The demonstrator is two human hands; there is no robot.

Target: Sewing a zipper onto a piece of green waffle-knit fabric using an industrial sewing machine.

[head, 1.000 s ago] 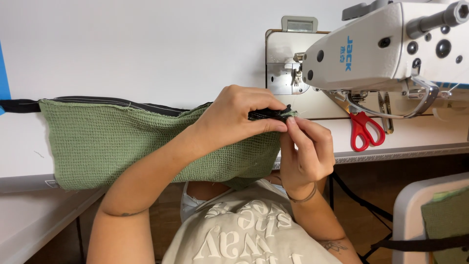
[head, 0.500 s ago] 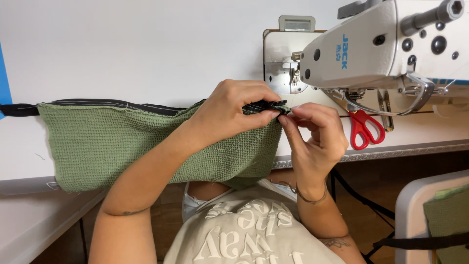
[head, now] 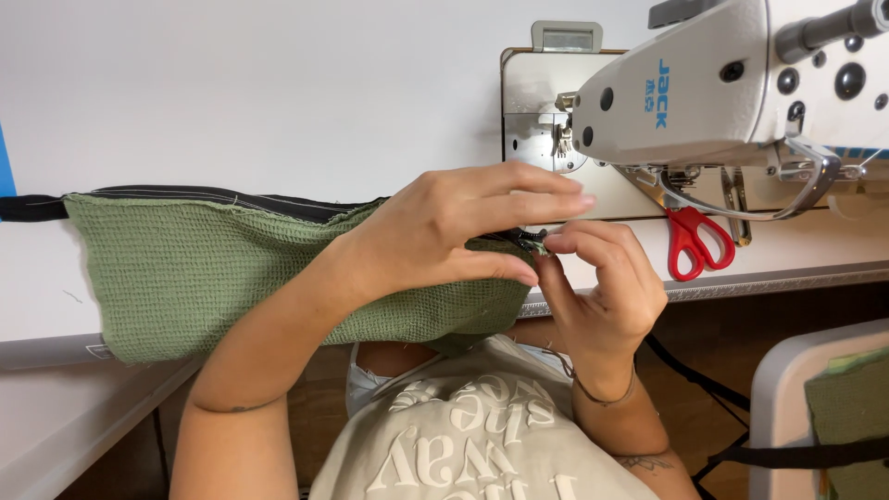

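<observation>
A green waffle-weave fabric piece [head: 213, 273] with a black zipper [head: 213, 196] along its top edge lies over the front of the white table. My left hand [head: 454, 231] grips the fabric's right end, fingers stretched over the zipper. My right hand [head: 602, 287] pinches the zipper's end [head: 535, 243] between thumb and fingertips, touching the left hand. The zipper's end is mostly hidden by my fingers.
A white industrial sewing machine [head: 722, 83] stands at the back right, its needle plate [head: 532, 139] behind my hands. Red-handled scissors [head: 690, 243] lie under the machine arm. A white chair with green fabric [head: 847, 407] and a black strap is at lower right.
My left hand has shifted a little right and spread its fingers over the zipper. My right hand has moved lower, still pinching the zipper's end.
</observation>
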